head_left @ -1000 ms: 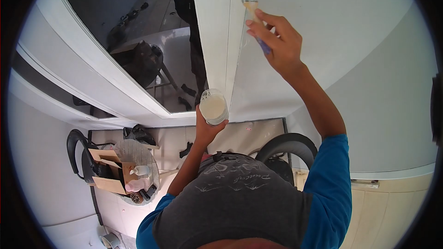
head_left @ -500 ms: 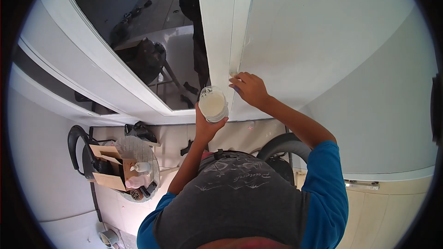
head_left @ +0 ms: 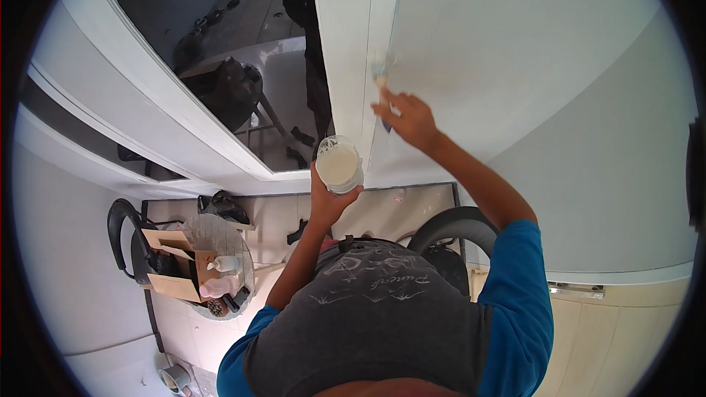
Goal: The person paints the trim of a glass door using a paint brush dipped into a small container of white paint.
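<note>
head cam | one fisheye view | looks steeply down along white wall (head_left: pixel 515 44) | near hands, floor far below

You are at a home under repainting, at a window or glazed door. A white wall (head_left: pixel 529 51) rises on the right, meeting a white frame (head_left: pixel 346 44) with dark glass (head_left: pixel 220 44) to its left. Below lies a pale tiled floor (head_left: pixel 382 213). On the near left a small round table (head_left: pixel 220 250) carries a cardboard box (head_left: pixel 173 265) and bottles (head_left: pixel 224 272). Dark chairs (head_left: pixel 121 235) stand beside it.
</note>
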Available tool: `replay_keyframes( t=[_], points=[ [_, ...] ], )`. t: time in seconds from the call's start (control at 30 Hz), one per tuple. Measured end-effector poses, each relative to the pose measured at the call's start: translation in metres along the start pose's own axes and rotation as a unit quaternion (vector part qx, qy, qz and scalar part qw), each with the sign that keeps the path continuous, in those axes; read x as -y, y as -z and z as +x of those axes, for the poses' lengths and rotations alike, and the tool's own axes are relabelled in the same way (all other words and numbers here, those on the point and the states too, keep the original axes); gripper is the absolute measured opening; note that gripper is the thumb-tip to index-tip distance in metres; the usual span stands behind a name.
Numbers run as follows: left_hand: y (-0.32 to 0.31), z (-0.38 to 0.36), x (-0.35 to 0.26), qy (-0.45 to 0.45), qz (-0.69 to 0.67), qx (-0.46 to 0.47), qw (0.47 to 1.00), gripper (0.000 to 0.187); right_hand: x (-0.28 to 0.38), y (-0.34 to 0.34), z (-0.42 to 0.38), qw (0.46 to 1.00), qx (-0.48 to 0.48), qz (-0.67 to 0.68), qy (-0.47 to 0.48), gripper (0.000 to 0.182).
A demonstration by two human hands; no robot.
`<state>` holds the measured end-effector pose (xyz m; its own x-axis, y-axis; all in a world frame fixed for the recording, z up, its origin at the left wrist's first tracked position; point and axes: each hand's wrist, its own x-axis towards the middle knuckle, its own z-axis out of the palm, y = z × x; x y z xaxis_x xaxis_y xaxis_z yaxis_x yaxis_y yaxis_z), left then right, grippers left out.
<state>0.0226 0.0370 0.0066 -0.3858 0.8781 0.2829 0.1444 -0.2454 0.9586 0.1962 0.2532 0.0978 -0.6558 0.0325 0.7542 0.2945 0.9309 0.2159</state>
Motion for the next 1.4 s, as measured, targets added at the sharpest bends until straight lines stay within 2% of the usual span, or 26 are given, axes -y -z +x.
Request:
replay_keyframes(
  t=[0.03,0.17,0.23,0.3,0.37,0.43,0.47,0.53,0.67,0.8,0.9,0.97,1.0,1.03,1.1,1.13,1.17,1.2,1.23,1.27,1.33,1.37,1.4],
  points=[
    [0.001,0.0,-0.001,0.0,0.001,-0.002,1.0,0.086,0.008,-0.012,-0.02,0.999,0.034,0.011,-0.006,0.029],
    [0.004,-0.003,0.003,0.006,0.012,-0.002,1.0,0.086,0.031,-0.038,-0.061,0.997,0.061,0.042,-0.037,0.026],
    [0.005,-0.001,0.003,0.005,0.006,0.003,1.0,0.086,0.039,-0.039,-0.056,0.986,0.111,0.103,-0.062,0.024],
    [0.006,-0.001,0.002,0.014,0.015,0.0,1.0,0.086,0.033,-0.033,-0.04,0.986,0.102,0.098,-0.085,0.021],
    [0.006,-0.002,-0.003,0.012,0.018,-0.003,1.0,0.086,0.016,-0.019,-0.006,0.981,0.068,0.11,-0.145,0.018],
    [0.007,-0.004,-0.004,0.014,0.022,-0.003,1.0,0.086,0.005,0.02,0.041,0.986,0.005,0.081,-0.148,0.018],
    [0.007,-0.005,-0.003,0.013,0.025,-0.003,1.0,0.086,0.0,0.036,0.058,0.985,0.006,0.081,-0.151,0.018],
    [0.007,-0.007,0.0,0.015,0.026,0.002,1.0,0.086,-0.006,0.054,0.078,0.988,-0.134,0.045,-0.067,0.023],
    [0.007,-0.006,-0.002,0.013,0.011,0.006,1.0,0.086,-0.004,0.046,0.073,0.983,-0.183,0.02,-0.01,0.029],
    [0.008,-0.005,-0.005,0.01,0.003,0.001,1.0,0.086,0.018,-0.019,-0.012,0.999,-0.033,0.014,-0.013,0.03],
    [0.01,-0.006,-0.001,0.004,-0.002,-0.004,1.0,0.089,0.045,-0.04,-0.051,0.996,0.019,0.061,-0.055,0.024],
    [0.013,-0.007,-0.008,-0.008,0.019,0.002,1.0,0.09,0.057,-0.043,-0.061,0.963,0.042,0.171,-0.204,0.022],
    [0.014,-0.007,-0.01,-0.02,0.039,0.01,0.999,0.092,0.063,-0.027,-0.049,0.945,0.049,0.178,-0.269,0.016],
    [0.015,-0.007,-0.008,-0.017,0.04,0.005,0.999,0.092,0.061,-0.016,-0.039,0.945,0.051,0.182,-0.267,0.016],
    [0.017,-0.009,-0.002,-0.044,0.072,0.031,0.996,0.093,0.058,0.007,-0.027,0.839,-0.1,0.312,-0.434,0.01],
    [0.017,-0.01,-0.006,-0.035,0.073,0.028,0.996,0.093,0.056,0.023,-0.02,0.805,-0.158,0.344,-0.456,0.009],
    [0.015,-0.007,-0.014,-0.065,0.101,0.033,0.992,0.093,0.055,0.04,-0.009,0.767,-0.216,0.373,-0.476,0.008],
    [0.015,-0.006,-0.019,-0.094,0.128,0.041,0.986,0.093,0.059,0.065,0.007,0.728,-0.246,0.405,-0.495,0.009],
    [0.015,-0.004,-0.019,-0.087,0.128,0.042,0.987,0.093,0.064,0.09,0.022,0.686,-0.278,0.434,-0.514,0.011],
    [0.014,-0.003,-0.018,-0.098,0.137,0.051,0.984,0.094,0.066,0.107,0.031,0.684,-0.275,0.432,-0.52,0.011],
    [0.01,-0.001,-0.019,-0.102,0.133,0.069,0.983,0.095,0.067,0.135,0.038,0.728,-0.167,0.51,-0.426,0.013],
    [0.008,0.0,-0.018,-0.1,0.129,0.077,0.984,0.095,0.064,0.141,0.038,0.729,-0.169,0.503,-0.433,0.013],
    [0.007,0.001,-0.018,-0.101,0.136,0.087,0.982,0.096,0.061,0.143,0.038,0.784,-0.052,0.49,-0.378,0.016]
  ],
)
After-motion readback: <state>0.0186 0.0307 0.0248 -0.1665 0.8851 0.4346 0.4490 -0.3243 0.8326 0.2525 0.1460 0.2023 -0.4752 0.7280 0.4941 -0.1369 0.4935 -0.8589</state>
